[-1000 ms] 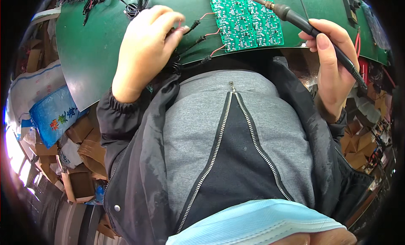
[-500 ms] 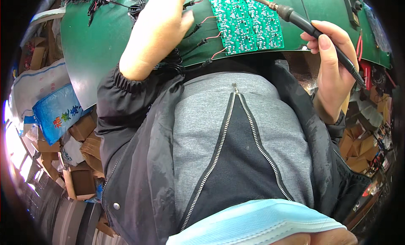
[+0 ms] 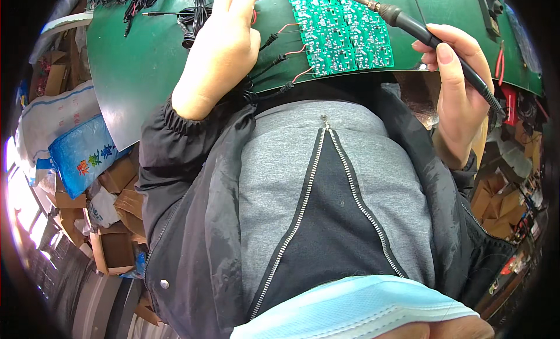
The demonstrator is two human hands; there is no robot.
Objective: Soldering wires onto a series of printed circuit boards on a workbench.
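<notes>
Green circuit boards (image 3: 341, 30) are lying at the near edge of the desk (image 3: 146, 65); the right hand (image 3: 458, 88) is gripping a soldering iron (image 3: 420, 30) (tip over them), the left hand (image 3: 219, 53) is resting, curled, on thin wires (image 3: 274, 62).

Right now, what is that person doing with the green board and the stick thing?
A person sits at a green table working on a green circuit board. The right hand holds a soldering iron like a pen, its tip reaching over the top of the board. The left hand rests on the table beside the board, over some thin red and black wires that run to the board's left edge. A bundle of black cables lies farther back on the table.
</notes>
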